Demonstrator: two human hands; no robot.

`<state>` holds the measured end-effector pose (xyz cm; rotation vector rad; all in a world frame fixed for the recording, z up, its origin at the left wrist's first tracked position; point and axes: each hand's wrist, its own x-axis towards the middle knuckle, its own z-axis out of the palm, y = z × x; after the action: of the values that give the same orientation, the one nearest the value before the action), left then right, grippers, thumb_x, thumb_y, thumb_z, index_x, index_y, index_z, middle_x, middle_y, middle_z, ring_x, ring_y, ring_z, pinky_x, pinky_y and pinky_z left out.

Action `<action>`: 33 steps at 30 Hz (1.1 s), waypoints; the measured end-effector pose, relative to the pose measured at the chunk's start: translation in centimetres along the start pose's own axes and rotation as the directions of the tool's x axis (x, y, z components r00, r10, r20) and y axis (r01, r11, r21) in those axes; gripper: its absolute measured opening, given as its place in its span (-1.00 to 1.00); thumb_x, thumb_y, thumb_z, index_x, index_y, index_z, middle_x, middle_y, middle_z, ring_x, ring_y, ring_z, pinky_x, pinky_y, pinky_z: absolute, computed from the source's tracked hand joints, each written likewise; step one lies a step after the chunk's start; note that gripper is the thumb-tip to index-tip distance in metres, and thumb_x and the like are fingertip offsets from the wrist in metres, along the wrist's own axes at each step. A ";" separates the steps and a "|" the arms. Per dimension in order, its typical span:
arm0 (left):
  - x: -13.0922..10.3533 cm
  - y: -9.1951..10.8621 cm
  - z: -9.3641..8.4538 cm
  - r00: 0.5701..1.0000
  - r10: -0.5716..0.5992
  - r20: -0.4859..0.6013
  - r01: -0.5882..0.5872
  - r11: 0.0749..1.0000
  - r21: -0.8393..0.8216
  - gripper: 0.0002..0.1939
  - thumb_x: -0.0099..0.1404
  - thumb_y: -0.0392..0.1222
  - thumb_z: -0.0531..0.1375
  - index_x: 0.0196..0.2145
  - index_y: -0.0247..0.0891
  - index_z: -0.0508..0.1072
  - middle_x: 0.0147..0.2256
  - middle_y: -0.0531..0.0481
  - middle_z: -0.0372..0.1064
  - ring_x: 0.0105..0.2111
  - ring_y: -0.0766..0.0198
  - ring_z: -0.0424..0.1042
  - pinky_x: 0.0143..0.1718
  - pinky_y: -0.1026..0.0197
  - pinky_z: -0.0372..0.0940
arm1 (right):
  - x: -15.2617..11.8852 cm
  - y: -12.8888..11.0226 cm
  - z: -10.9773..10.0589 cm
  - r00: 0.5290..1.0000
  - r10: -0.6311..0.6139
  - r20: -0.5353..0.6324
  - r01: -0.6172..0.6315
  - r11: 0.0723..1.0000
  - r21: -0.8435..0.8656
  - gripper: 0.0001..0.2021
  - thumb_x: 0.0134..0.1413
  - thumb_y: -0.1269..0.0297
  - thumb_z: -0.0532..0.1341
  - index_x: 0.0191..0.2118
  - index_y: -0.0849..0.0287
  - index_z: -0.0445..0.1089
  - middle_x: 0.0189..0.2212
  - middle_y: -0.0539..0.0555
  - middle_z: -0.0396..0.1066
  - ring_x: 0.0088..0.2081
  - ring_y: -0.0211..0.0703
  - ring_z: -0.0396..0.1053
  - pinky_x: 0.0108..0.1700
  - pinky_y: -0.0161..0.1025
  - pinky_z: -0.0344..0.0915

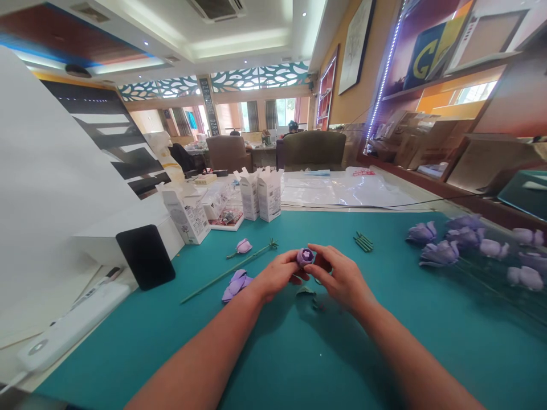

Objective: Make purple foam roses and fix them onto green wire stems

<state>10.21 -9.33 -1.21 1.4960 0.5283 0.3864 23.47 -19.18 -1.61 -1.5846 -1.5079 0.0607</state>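
Between both hands is a small purple artificial flower head (305, 258), its cupped petals around a paler centre. My left hand (280, 274) grips it from the left, and my right hand (339, 276) pinches its right side with thumb and fingers. Below them on the green mat lies a green leaf piece (305, 291) with small dark bits beside it. Left of my left hand are loose purple petals (236, 285), a long green stem (231, 275) and a pale purple rosebud (244, 246). Short green stem pieces (363, 241) lie beyond my right hand.
Several finished purple flowers (440, 253) lie at the right of the green mat (273, 364). White boxes (269, 196) and a tray of small parts (226, 221) stand at the back. On the left are a black phone (145, 256) and a white power strip (74, 322).
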 end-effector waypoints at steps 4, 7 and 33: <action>0.2 -0.1 -0.6 0.993 -0.014 -0.114 0.001 0.993 -0.115 -0.77 0.16 -0.16 0.17 -0.22 -0.28 0.42 -0.32 -0.06 0.42 -0.37 0.35 0.39 -0.31 0.28 0.24 | 0.3 1.2 -0.9 0.991 0.091 -0.095 -0.091 0.996 -0.004 -0.64 0.13 0.10 0.07 -0.06 0.19 0.39 -0.42 0.05 0.39 -0.44 -0.21 0.31 -0.37 -0.27 0.27; 0.6 -0.2 -1.3 0.983 -0.029 -0.182 -0.009 0.979 -0.204 -0.84 0.18 -0.22 0.15 -0.26 -0.29 0.41 -0.32 -0.06 0.42 -0.39 0.35 0.40 -0.32 0.27 0.25 | 0.4 2.8 -1.1 0.988 0.130 -0.078 -0.138 0.986 -0.099 -0.70 0.14 0.15 0.03 -0.19 0.16 0.44 -0.33 0.09 0.44 -0.35 -0.15 0.37 -0.30 -0.22 0.28; -7.1 -0.7 -8.7 0.873 0.159 -0.462 -0.056 0.972 0.228 -0.67 0.20 -0.09 0.13 -0.11 -0.27 0.40 -0.23 -0.10 0.46 -0.16 0.17 0.42 -0.07 0.13 0.21 | -0.5 4.0 1.5 0.990 -0.062 0.124 0.096 0.954 -0.283 -0.70 0.13 0.19 0.00 -0.24 0.08 0.47 -0.28 0.10 0.48 -0.22 -0.04 0.42 -0.24 -0.15 0.32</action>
<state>-0.53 -5.99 -1.27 1.6400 0.9007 0.8237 25.51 -18.05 -5.27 -1.7722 -1.7292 -0.1228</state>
